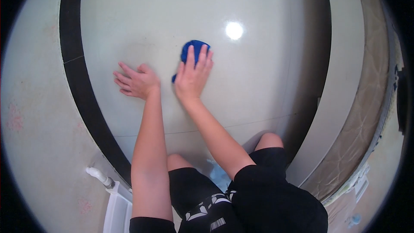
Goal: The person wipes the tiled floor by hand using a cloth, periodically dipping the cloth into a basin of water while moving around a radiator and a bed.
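Observation:
A blue cloth lies bunched on the glossy pale floor tiles. My right hand presses on it from above with the fingers spread over the fabric, and a small corner of the cloth sticks out on the left by the wrist side. To the left, my left hand rests palm down at the floor with its fingers apart, holding nothing. Part of the cloth is hidden beneath my right hand.
A dark baseboard runs along the patterned wall at left. A white radiator with a pipe stands lower left. On the right is a bed frame with a brown quilted side. Something light blue lies between my knees.

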{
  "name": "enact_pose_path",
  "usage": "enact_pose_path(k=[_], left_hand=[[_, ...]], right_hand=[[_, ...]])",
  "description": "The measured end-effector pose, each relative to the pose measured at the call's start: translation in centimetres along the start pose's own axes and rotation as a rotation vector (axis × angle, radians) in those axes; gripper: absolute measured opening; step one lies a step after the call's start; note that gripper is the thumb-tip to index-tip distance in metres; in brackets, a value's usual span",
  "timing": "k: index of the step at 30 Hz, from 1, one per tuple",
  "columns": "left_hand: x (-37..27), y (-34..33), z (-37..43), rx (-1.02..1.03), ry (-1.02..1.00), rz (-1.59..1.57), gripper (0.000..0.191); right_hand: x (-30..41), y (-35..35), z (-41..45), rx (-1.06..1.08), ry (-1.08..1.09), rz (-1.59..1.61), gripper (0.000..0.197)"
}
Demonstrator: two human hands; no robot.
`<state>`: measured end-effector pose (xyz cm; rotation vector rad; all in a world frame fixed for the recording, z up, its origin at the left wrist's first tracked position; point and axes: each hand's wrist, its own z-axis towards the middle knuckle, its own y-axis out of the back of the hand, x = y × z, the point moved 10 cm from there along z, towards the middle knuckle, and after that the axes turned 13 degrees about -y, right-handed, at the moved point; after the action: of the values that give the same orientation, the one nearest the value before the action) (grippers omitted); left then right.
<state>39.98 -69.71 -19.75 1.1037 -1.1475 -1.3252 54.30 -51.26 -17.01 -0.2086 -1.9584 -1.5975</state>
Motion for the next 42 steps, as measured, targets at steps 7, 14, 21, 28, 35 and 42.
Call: enact_pose_path(k=[7,14,21,28,35,42], left_hand=[[0.7,1.1,0.5,-0.049,-0.035,0.015,0.072],[-0.3,0.6,0.4,0.011,-0.009,-0.036,0.072],[1.3,5.3,-1.4,-0.409,-0.248,-0.465,0.069],[-18.3,7.1,-7.7,0.076,-0.901,-0.61,0.058],[-17.2,7.1,-22.7,0.213,-1.384,-0.814,0.046],[-13.9,7.7,-19.6,0.278,-1.565,-0.708,0.049]], right_hand=[[-11.0,7.6,4.2,-0.1,0.039,-0.11,0.069],[-18.4,12.4,8.9,-0.234,-0.061,-0.347,0.065],[-17.4,11.7,8.5,-0.216,-0.064,-0.323,0.061],[-18.0,12.2,8.5,-0.2,-0.068,-0.371,0.059],[-18.0,11.9,8.7,-0.24,-0.028,-0.358,0.06],[-18.7,12.3,8.6,-0.225,-0.026,-0.39,0.061]])
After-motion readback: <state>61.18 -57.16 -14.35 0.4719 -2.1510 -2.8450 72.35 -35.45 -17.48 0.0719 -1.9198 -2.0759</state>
